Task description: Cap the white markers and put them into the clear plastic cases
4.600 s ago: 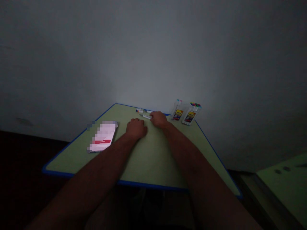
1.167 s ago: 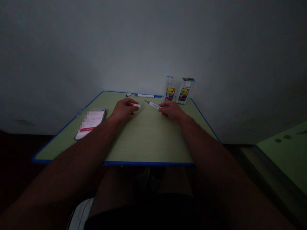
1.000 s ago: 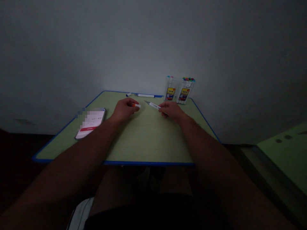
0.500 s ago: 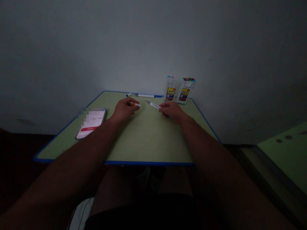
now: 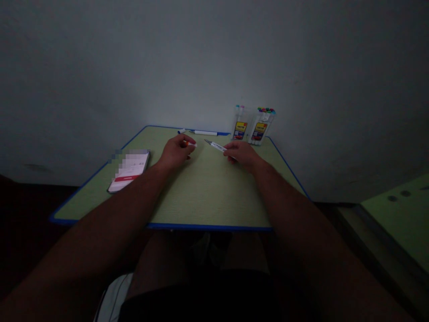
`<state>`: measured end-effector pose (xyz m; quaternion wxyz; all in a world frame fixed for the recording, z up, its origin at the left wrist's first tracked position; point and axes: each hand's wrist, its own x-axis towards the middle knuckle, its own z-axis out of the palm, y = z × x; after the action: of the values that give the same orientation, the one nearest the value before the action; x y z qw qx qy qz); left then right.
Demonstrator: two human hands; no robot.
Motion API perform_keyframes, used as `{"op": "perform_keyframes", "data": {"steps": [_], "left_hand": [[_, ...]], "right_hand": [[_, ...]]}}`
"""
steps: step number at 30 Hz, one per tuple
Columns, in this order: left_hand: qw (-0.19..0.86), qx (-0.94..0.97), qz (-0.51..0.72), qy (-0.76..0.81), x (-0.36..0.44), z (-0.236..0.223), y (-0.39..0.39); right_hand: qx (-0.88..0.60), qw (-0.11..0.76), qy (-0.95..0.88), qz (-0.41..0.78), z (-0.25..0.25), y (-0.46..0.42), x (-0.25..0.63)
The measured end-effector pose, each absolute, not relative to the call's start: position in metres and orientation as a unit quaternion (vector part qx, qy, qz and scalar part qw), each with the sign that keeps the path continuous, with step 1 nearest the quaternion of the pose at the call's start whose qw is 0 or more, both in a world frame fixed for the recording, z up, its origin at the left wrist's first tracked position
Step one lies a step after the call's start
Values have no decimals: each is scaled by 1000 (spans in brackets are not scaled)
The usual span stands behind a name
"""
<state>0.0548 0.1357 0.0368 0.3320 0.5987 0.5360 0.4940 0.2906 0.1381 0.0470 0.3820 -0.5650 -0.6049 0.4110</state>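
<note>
My left hand (image 5: 174,151) rests on the green table (image 5: 201,197) with its fingers closed on an orange and white marker cap (image 5: 189,144). To its right, my right hand (image 5: 241,154) grips the back end of a white marker (image 5: 216,146). The marker's bare tip points left towards the cap, a short gap away. Both hands lie near the table's far half.
Two clear marker packs (image 5: 255,125) stand upright at the far right corner by the wall. Another white marker (image 5: 205,133) and a loose blue cap (image 5: 181,131) lie along the far edge. A lit phone (image 5: 129,164) lies at the left. A second green table (image 5: 398,219) is at the right.
Since 4.6 s ago the hands have drawn back from the far edge and separated a marker and its cap. Over the last second they have barely moved.
</note>
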Motion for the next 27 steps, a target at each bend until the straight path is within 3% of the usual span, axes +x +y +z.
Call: {"op": "perform_keyframes", "data": {"steps": [13,20,27], "left_hand": [[282,629,471,551,54,40,134],[158,670,441,576,54,38,132],[155,683,446,557,54,38,130]], "right_hand": [[-563,383,-606,411,44,140,292],[-564,387,-604,409,43,141,292],[-566,391,-601,407,40,142,293]]}}
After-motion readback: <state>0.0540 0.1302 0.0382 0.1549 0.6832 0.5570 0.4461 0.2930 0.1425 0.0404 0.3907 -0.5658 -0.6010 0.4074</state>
